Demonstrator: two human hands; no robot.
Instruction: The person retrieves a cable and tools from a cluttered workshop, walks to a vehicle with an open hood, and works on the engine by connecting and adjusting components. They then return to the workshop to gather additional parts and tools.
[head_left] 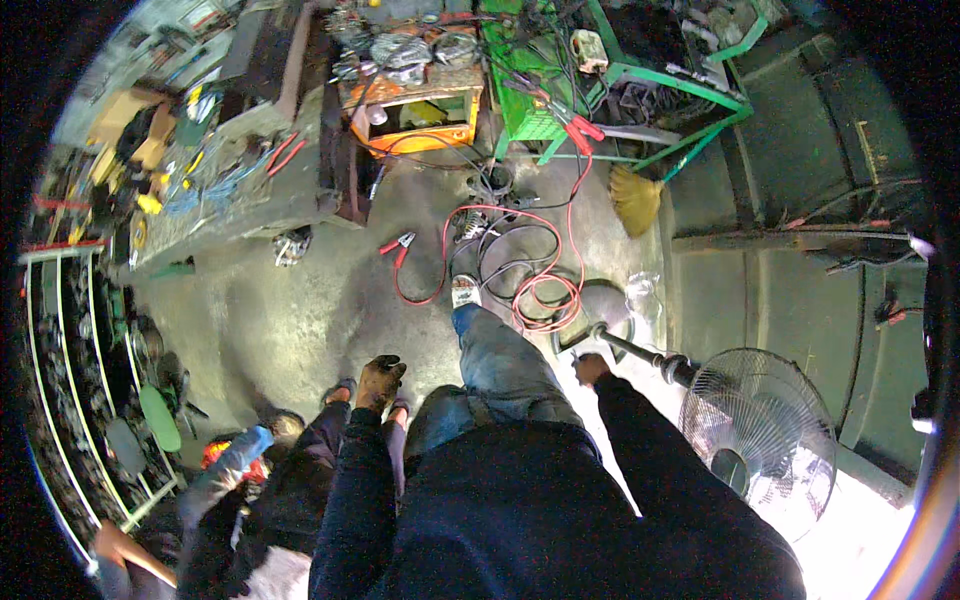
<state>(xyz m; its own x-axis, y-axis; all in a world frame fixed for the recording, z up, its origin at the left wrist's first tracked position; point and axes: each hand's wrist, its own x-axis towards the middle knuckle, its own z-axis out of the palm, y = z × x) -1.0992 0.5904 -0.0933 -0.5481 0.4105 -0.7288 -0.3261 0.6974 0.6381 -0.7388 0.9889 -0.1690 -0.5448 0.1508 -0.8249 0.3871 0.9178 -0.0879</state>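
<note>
Pedestal fan: the dark fan with a round wire cage [760, 425] is standing on the right; its slim dark pole [640, 350] is rising just beside the fingers of the bare right hand [591, 369].
Right fingers: they are pointing forward, near the fan's round dark base [606, 300]; I cannot tell whether they are touching it or how far they are opening.
Left fingers: on the left hand [379, 383] they are curling inward; I cannot tell whether they are gripping something small.
Between the hands: the wearer's leg in faded blue jeans [505, 360] is reaching forward.
Cables: the long red and black cables [545, 322] are lying in loose loops ahead, occupying the floor before the foot; one red-handled metal clamp [398, 245] is resting at their left.
Left side: another person's legs in dark trousers [315, 440] are standing close to the left hand.
Farther out: a worn grey workbench [240, 205] is carrying red-handled pliers [286, 156]; an orange open-front cabinet [440, 137] is standing ahead, and a straw-coloured broom [635, 202] is leaning near a green metal frame [690, 88].
</note>
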